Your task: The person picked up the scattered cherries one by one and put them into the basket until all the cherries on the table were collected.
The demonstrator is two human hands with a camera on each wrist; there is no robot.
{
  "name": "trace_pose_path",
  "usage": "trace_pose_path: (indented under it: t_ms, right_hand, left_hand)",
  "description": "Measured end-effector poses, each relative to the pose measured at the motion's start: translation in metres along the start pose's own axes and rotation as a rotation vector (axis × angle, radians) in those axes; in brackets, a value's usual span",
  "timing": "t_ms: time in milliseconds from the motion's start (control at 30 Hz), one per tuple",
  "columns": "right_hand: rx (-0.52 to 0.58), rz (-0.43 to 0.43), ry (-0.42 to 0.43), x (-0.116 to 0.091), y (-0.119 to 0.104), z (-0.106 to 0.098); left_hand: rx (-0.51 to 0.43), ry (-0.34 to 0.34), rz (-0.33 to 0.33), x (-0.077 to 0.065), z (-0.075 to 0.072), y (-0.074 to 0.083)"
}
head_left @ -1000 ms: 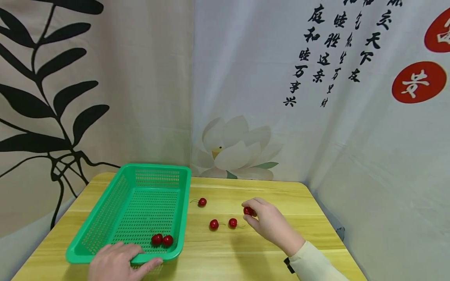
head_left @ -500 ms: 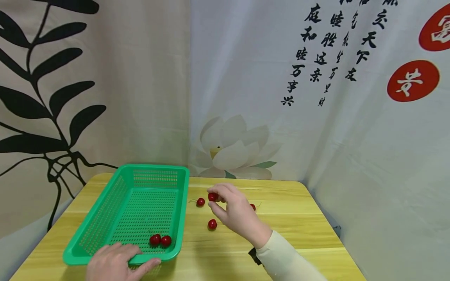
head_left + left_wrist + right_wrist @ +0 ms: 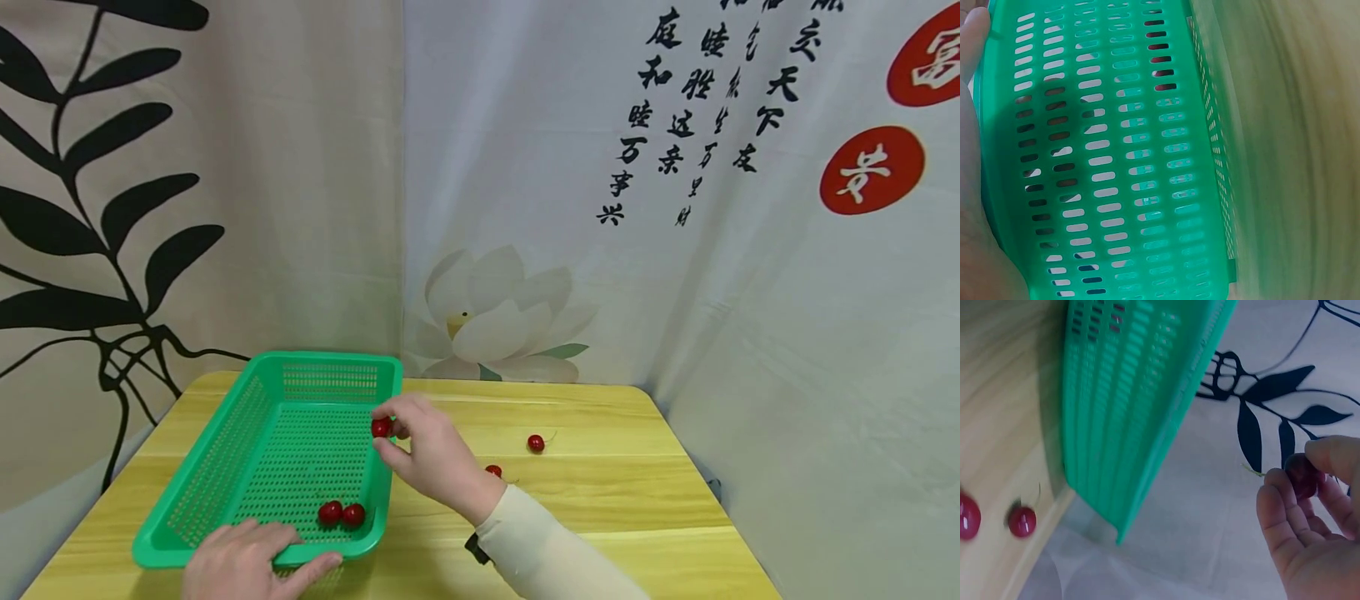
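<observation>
My right hand (image 3: 442,458) pinches a dark red cherry (image 3: 381,427) between thumb and fingertips, overlapping the right rim of the green basket (image 3: 395,392) in the head view. The right wrist view shows the held cherry (image 3: 1301,475) with a thin stem, above the basket's rim. With fingers over the near rim and thumb along its outside, my left hand (image 3: 251,562) grips the basket. Two cherries (image 3: 341,514) lie together inside near that rim. In the left wrist view, the perforated wall (image 3: 1104,156) fills much of the frame.
On the wooden table (image 3: 600,517), one cherry (image 3: 536,443) lies right of the basket and another cherry (image 3: 493,471) is partly hidden behind my right wrist. The right wrist view shows two cherries, one small cherry (image 3: 1022,522) beside the basket. A printed curtain (image 3: 525,167) hangs behind.
My right hand has carried the pinched cherry leftward from the table's right part to the basket's right rim. The left hand still grips the near rim.
</observation>
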State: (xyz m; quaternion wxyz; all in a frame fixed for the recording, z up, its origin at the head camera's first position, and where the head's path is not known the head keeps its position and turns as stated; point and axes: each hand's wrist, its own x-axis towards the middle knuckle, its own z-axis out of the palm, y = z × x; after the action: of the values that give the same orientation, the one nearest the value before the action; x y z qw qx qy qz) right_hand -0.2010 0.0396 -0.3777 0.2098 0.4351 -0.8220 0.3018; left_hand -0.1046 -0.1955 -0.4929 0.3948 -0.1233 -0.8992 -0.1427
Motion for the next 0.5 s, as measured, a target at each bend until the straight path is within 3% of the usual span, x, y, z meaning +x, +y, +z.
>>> trace_pose_path:
  t_ms: [233,500]
  right_hand:
    - [-0.086,-0.026,-0.201,0.008,-0.012,0.042]
    - [-0.28,0.085,-0.526,0.012,-0.012,0.075]
  left_hand:
    - [-0.003,0.022,0.008,0.0,-0.002,0.0]
    - [-0.01,0.024,0.006,-0.001,-0.001,-0.002]
